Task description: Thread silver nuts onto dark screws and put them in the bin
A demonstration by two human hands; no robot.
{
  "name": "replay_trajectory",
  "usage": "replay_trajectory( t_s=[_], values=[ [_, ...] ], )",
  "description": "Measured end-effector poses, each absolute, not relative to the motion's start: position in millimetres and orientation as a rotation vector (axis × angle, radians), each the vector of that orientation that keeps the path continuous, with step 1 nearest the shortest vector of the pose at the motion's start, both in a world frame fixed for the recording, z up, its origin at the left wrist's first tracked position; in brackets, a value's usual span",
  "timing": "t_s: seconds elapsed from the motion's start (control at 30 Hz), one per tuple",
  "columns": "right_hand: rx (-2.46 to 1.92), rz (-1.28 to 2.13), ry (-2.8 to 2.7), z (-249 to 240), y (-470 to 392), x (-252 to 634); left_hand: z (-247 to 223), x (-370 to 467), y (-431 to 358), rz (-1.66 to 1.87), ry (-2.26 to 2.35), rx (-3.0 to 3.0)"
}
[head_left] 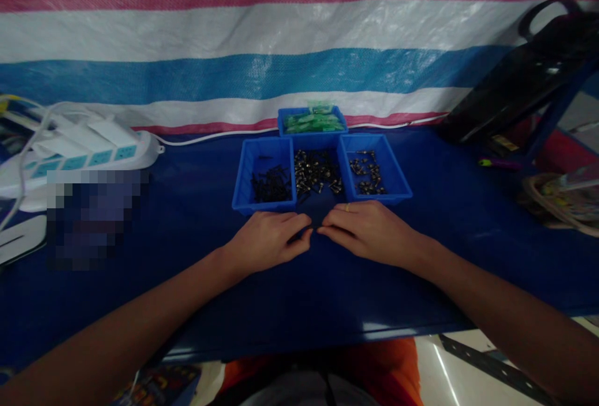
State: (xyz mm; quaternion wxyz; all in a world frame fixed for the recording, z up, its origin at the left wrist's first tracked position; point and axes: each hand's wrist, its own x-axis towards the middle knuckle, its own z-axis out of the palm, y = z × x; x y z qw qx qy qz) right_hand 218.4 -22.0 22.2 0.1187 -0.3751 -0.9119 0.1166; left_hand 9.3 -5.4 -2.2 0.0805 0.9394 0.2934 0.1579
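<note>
My left hand point(271, 241) is closed, its thumb and fingers bent together in front of the left blue bin point(237, 183), which holds dark screws point(272, 185). Facing it, my right hand point(367, 231), with a ring on one finger, is closed in front of the right blue bin point(403, 183) of silvery screws point(370, 175). A small gap separates the fingertips; anything between them is too small to make out. Mixed dark and shiny screws point(316, 172) lie between the two bins. Behind stands a blue bin point(313, 138) with green packets point(314, 121).
A white power strip point(140, 151) with plugs and cables is at the left on the blue table point(290, 312). A black bottle point(510, 82) leans at the right, near a basket point(552, 206). A striped sheet point(234, 32) hangs behind.
</note>
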Motion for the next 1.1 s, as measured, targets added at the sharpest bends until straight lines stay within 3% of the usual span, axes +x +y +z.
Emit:
replay_trajectory(
  t_s=[0.13, 0.3, 0.57, 0.97, 1.1],
  values=[
    [-1.009, 0.268, -2.667, 22, -26, 216, -1, 11, -6, 0.32, 0.737, 2.874],
    [-1.095, 0.371, -2.643, 25, -22, 218, -2, 9, -7, 0.369, 0.759, 2.858],
    [-1.114, 0.539, -2.605, 21, -19, 216, -1, 6, -7, 0.75, 0.819, 2.815],
    [-1.099, 0.704, -2.484, 14, -22, 210, 11, 6, -4, 0.987, 0.676, 2.81],
    [-1.096, 0.661, -2.61, 12, -23, 210, 22, -7, 11, 1.047, 0.855, 2.931]
  ],
)
